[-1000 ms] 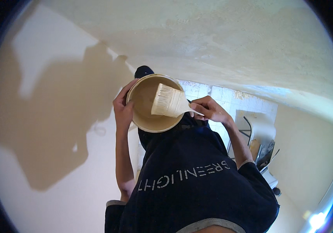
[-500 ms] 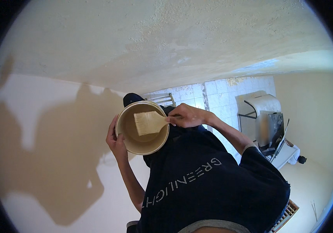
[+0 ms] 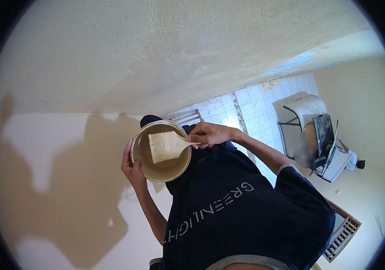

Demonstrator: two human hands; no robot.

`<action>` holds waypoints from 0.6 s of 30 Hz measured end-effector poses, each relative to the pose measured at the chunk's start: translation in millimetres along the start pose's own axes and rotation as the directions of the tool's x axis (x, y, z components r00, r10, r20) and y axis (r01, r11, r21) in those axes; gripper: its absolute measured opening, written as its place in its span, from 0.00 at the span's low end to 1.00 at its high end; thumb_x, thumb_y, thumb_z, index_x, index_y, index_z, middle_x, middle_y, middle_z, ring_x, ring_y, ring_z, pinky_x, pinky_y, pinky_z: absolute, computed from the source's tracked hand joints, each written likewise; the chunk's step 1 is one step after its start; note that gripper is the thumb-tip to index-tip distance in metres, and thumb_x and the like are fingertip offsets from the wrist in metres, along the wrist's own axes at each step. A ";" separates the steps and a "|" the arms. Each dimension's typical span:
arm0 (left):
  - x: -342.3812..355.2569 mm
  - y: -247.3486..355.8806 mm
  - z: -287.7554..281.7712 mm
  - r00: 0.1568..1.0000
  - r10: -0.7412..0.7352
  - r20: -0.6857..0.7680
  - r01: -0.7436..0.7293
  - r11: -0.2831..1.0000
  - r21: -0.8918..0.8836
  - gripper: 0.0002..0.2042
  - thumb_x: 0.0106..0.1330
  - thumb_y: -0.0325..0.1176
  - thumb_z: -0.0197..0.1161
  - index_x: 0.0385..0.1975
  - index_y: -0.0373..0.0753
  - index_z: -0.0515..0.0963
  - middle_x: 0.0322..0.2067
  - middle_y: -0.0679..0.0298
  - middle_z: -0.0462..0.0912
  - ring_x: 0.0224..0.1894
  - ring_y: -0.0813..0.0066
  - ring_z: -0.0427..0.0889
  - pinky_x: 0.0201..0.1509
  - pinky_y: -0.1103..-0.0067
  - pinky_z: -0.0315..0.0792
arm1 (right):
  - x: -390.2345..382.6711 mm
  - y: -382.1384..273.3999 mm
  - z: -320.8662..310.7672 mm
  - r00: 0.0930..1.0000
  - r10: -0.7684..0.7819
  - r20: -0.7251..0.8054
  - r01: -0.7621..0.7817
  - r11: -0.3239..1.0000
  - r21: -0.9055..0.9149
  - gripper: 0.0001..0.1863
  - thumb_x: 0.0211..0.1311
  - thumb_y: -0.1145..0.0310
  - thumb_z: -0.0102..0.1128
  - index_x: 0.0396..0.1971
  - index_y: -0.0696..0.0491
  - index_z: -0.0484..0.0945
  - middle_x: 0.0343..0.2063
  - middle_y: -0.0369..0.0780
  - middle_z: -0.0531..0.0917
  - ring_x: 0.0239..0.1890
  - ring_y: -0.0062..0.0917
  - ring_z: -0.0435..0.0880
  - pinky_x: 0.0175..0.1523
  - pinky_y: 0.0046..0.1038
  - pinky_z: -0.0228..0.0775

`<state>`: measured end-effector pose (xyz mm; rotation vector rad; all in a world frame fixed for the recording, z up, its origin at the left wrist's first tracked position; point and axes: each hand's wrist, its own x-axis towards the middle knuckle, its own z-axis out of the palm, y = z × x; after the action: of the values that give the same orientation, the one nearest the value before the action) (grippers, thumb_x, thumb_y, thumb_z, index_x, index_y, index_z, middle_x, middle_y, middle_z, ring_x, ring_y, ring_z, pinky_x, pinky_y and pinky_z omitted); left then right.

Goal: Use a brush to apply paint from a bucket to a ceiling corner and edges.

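Observation:
A round cream bucket is held in front of my body, tilted so its inside shows. My left hand grips its left side, thumb over the rim and fingers outside. In my right hand is the handle of a wide paintbrush, closed at the bucket's right edge. The brush's cream-coated bristles point left, over the bucket's opening. How much paint lies at the bottom is hard to make out, since the brush covers part of it.
A cream wall with rough, patchy spots rises ahead. Below are a pale tiled floor and a light metal ladder or rack. To the right stand a white chair, a dark screen-like panel and a slatted wooden piece.
The brush has shifted slightly left and turned, its bristles now higher over the bucket. The bucket has moved a little left and down. The whole view has tilted.

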<state>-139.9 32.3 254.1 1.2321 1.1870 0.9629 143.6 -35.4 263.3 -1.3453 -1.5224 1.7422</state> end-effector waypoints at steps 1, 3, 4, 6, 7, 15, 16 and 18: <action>-0.9 1.4 0.1 1.000 -0.013 0.018 0.013 1.000 -0.001 0.31 0.45 0.16 0.43 0.56 0.27 0.71 0.54 0.50 0.76 0.58 0.64 0.74 0.66 0.71 0.63 | -2.4 0.2 2.1 0.998 0.052 0.024 -0.053 0.998 0.038 0.26 0.72 0.53 0.45 0.22 0.59 0.77 0.13 0.34 0.73 0.17 0.18 0.69 0.24 0.28 0.62; -3.1 3.9 -2.0 0.999 -0.025 0.024 0.025 1.000 0.008 0.31 0.45 0.16 0.44 0.56 0.27 0.71 0.54 0.50 0.76 0.59 0.64 0.74 0.66 0.71 0.62 | -4.3 0.8 4.1 1.000 0.019 0.011 -0.019 1.000 0.010 0.26 0.72 0.53 0.44 0.22 0.59 0.77 0.14 0.35 0.73 0.17 0.19 0.69 0.24 0.28 0.63; -2.5 3.2 -2.1 1.000 -0.024 0.014 0.023 0.999 0.034 0.31 0.45 0.16 0.44 0.57 0.27 0.71 0.54 0.51 0.76 0.59 0.64 0.74 0.66 0.72 0.62 | -4.7 1.2 5.8 0.999 0.011 -0.032 -0.012 0.999 -0.041 0.27 0.72 0.53 0.44 0.22 0.59 0.77 0.14 0.35 0.74 0.17 0.20 0.70 0.25 0.28 0.64; -0.9 4.0 -3.8 1.000 -0.011 0.016 0.010 0.996 0.084 0.32 0.45 0.16 0.43 0.57 0.27 0.71 0.54 0.52 0.76 0.58 0.65 0.74 0.66 0.74 0.62 | -4.9 0.4 7.9 0.999 -0.001 -0.032 -0.001 0.998 -0.063 0.27 0.72 0.53 0.45 0.21 0.59 0.77 0.14 0.35 0.74 0.17 0.20 0.69 0.24 0.28 0.63; 0.5 4.0 -3.7 1.000 0.023 -0.002 -0.023 0.998 0.067 0.32 0.45 0.16 0.43 0.57 0.27 0.71 0.54 0.52 0.76 0.58 0.65 0.74 0.66 0.74 0.62 | -4.8 -0.2 8.8 0.998 0.039 -0.047 -0.044 0.993 -0.109 0.27 0.71 0.52 0.45 0.21 0.59 0.76 0.14 0.34 0.73 0.16 0.19 0.68 0.24 0.28 0.63; -3.3 -2.5 -8.9 0.999 -0.043 -0.017 0.043 0.999 -0.014 0.33 0.44 0.16 0.43 0.57 0.28 0.72 0.54 0.53 0.77 0.58 0.66 0.75 0.65 0.75 0.64 | -3.3 -6.1 9.7 1.000 0.001 0.009 -0.001 1.000 0.013 0.28 0.73 0.49 0.42 0.23 0.57 0.75 0.13 0.30 0.67 0.18 0.14 0.65 0.24 0.22 0.60; -3.2 -7.1 -11.0 1.000 -0.005 -0.006 0.005 1.000 0.004 0.33 0.43 0.16 0.43 0.57 0.28 0.72 0.54 0.53 0.77 0.58 0.66 0.75 0.65 0.75 0.63 | -2.2 -6.6 11.6 1.000 0.005 0.011 -0.007 0.987 0.162 0.28 0.74 0.50 0.41 0.25 0.58 0.76 0.13 0.31 0.67 0.18 0.16 0.65 0.25 0.23 0.61; -1.3 -15.8 -14.2 0.999 -0.013 -0.038 0.013 1.000 -0.005 0.33 0.43 0.16 0.43 0.56 0.28 0.72 0.54 0.53 0.77 0.58 0.65 0.75 0.66 0.74 0.63 | 7.2 -9.1 14.0 0.998 -0.008 -0.059 0.021 0.976 0.215 0.27 0.74 0.51 0.41 0.27 0.59 0.77 0.13 0.31 0.67 0.19 0.16 0.65 0.25 0.23 0.60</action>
<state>-155.2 31.6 239.3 1.2058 1.2209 0.9829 126.1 -33.5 267.8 -1.2602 -1.2682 1.7849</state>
